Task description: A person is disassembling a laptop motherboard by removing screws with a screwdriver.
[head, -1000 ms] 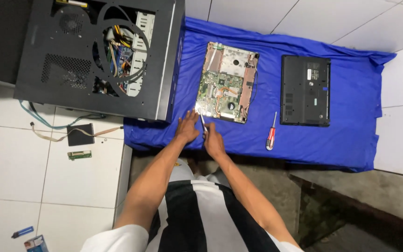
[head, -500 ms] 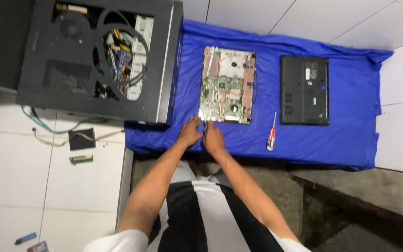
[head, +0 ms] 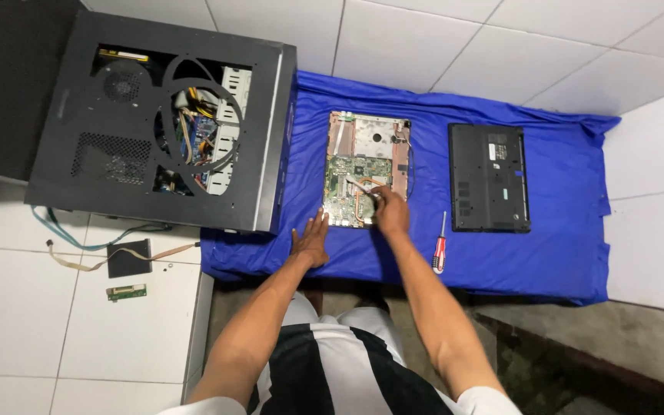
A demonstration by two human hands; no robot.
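Two hands of mine reach down onto a blue cloth [head: 547,253] spread over the floor. My left hand [head: 313,240] lies flat and released, fingers spread, palm pressing the cloth just beside the near left corner of an opened laptop base [head: 368,169], whose green circuit board and copper heat pipe are exposed. My right hand [head: 390,212] rests on the near right part of that board, fingers curled over the copper pipe; whether it is pinching something small there or only touching, I cannot tell.

To the right of my right forearm, a red-handled screwdriver [head: 439,246] lies untouched on the cloth. Beyond it sits a black laptop bottom cover [head: 489,177], well apart from the board. To the left, a black desktop computer case [head: 159,127] lies on its side with its cables showing, its edge overlapping the cloth. On the white tiles near it are a small black square part [head: 129,257] with a ribbon cable and a little green circuit strip [head: 126,292].

I judge the risks to be these: bare fingers pressing on the board could bend the pipe or damage parts, and any loose screw could roll away into the folds of the cloth.
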